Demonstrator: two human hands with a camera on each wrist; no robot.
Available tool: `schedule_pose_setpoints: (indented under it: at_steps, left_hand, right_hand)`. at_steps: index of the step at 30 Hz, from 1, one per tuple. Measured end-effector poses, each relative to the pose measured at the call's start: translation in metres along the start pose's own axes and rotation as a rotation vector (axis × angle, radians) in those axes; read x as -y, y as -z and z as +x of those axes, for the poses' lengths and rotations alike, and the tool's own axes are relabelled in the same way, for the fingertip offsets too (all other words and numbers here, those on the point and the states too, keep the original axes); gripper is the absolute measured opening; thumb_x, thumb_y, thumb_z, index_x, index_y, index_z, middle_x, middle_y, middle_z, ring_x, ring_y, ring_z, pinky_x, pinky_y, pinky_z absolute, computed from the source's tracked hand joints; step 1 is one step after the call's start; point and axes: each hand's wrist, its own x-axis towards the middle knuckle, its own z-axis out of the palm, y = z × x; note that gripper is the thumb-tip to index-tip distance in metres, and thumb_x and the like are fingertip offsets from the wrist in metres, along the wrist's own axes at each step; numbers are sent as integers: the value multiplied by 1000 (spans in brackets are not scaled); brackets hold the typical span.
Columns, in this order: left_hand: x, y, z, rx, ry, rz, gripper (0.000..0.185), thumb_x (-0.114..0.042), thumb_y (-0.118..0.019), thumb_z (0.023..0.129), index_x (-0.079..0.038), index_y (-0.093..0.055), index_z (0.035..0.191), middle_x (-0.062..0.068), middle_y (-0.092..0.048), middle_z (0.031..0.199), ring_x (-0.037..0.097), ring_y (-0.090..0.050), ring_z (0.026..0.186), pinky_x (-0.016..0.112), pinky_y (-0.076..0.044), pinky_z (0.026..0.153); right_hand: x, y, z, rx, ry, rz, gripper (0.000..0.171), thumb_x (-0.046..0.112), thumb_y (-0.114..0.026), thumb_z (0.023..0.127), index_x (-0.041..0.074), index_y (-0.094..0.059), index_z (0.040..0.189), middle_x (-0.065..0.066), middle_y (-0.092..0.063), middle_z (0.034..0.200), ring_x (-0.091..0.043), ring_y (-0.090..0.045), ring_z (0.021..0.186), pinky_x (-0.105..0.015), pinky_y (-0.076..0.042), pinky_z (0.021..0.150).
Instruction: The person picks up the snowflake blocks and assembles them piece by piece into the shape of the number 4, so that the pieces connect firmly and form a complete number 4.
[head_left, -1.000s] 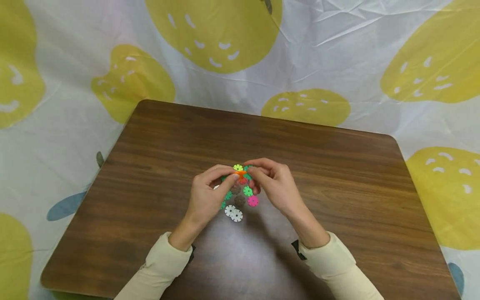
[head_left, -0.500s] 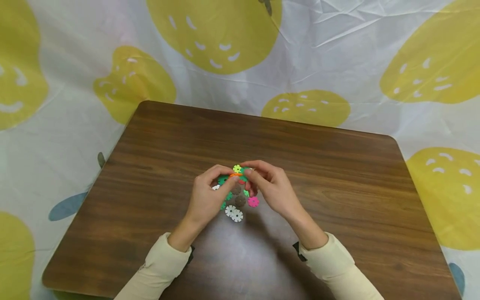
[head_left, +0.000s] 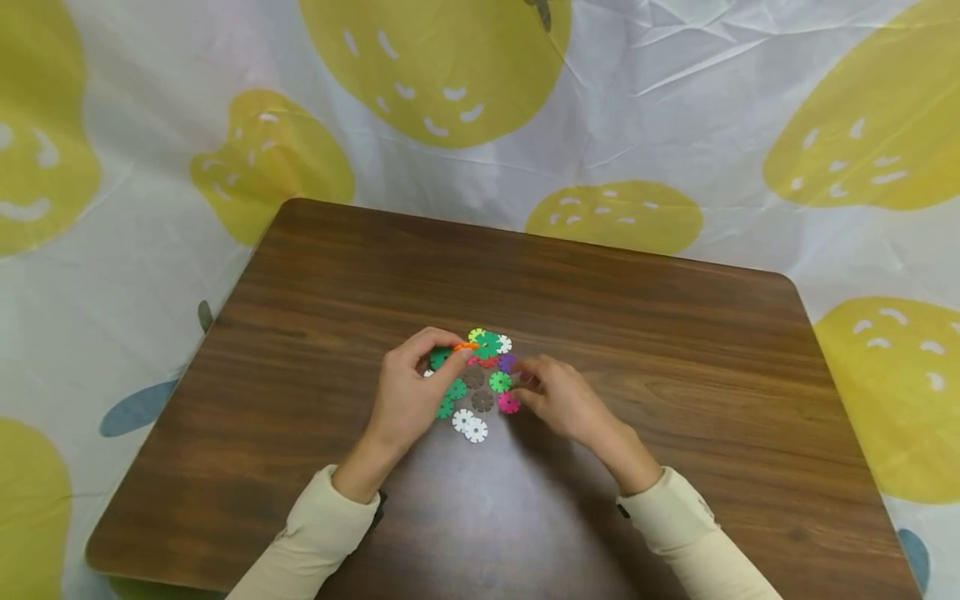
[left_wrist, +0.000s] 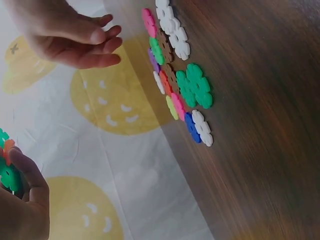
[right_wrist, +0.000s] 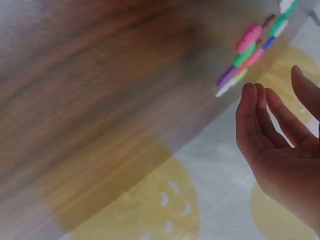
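Change: right hand [head_left: 558, 398] had let go and dropped beside the loose discs [head_left: 480, 392].
Left hand [head_left: 408, 392]: pinched the joined discs [head_left: 480, 343], steadying them.
Right hand: fingers relaxed, empty.

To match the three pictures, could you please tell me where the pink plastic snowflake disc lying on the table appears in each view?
Head: pink plastic snowflake disc at the pile's near right edge.
Left wrist: top centre, edge-on.
Right wrist: upper right, blurred.
Shared landmark: the brown wooden table.
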Motion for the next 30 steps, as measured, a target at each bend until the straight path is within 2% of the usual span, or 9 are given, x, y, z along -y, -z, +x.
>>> schedule_pose_setpoints:
  at_steps: [4,7,11,17,20,27,30]
  left_hand:
    - [15,-1,2,2,-16,-10,11,-21,-69,81,-13,-67,88,0,-66,85,11,-59,76,19,-51,65]
    - [16,-1,2,4,-20,-7,10,-23,-69,81,-16,-66,88,-3,-65,85,10,-59,76,19,-51,64]
    - [5,1,1,10,-10,-12,9,-16,-68,82,-10,-66,88,2,-65,85,11,-58,75,18,-51,63]
    - [-16,3,0,15,-4,-19,10,-5,-67,81,1,-65,89,13,-65,84,16,-57,74,17,-48,62]
    - [-17,3,0,18,1,-12,10,-5,-66,81,2,-65,89,13,-65,85,16,-57,74,18,-49,62]
    - [-16,2,0,24,9,-7,11,-7,-67,82,0,-65,89,12,-65,86,16,-58,76,19,-50,64]
    - [-17,2,0,21,14,-6,10,-7,-67,81,0,-65,89,11,-65,85,15,-58,76,19,-50,64]
  right_hand:
    - [-7,-9,0,-27,19,-7,27,21,-69,80,11,-65,105,-3,-64,87,-14,-59,77,-31,-50,69]
    - [-11,-16,1,-42,32,-4,24,21,-70,79,11,-65,101,-1,-61,80,-12,-56,74,-28,-48,66]
    - [-16,-23,1,-51,27,34,21,23,-73,78,11,-65,93,2,-58,77,-10,-54,71,-25,-46,62]
    - [-22,-32,0,-59,2,65,29,26,-74,76,9,-65,98,-3,-62,83,-15,-57,75,-25,-48,66]
    - [-24,-36,0,-60,-4,56,29,26,-74,76,9,-65,98,-4,-61,85,-16,-57,76,-25,-48,67]
    - [-24,-41,1,-64,9,4,19,23,-73,77,12,-63,88,-3,-58,81,-11,-51,72,-23,-44,63]
    - [-22,-40,1,-59,-3,14,18,20,-74,76,12,-61,86,-2,-57,79,-11,-50,70,-23,-43,61]
